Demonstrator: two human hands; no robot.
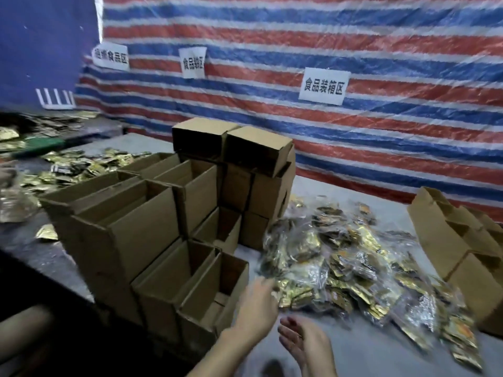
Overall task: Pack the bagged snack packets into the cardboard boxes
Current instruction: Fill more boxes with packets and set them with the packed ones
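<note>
A heap of clear bags filled with gold snack packets [345,257] lies on the grey table, right of centre. Left of it stands a stack of open cardboard boxes [152,229], the nearest one [215,292] open at the top. My left hand [257,303] reaches forward with fingers spread, its tips at the near left edge of the heap, holding nothing. My right hand [302,344] hovers low over the table with relaxed fingers, empty. Both hands are motion-blurred.
Loose gold packets [79,167] are scattered on the table at the far left. More folded boxes [462,240] stand at the right edge. A striped tarpaulin with paper signs [324,87] hangs behind the table. The table's dark front edge runs along the lower left.
</note>
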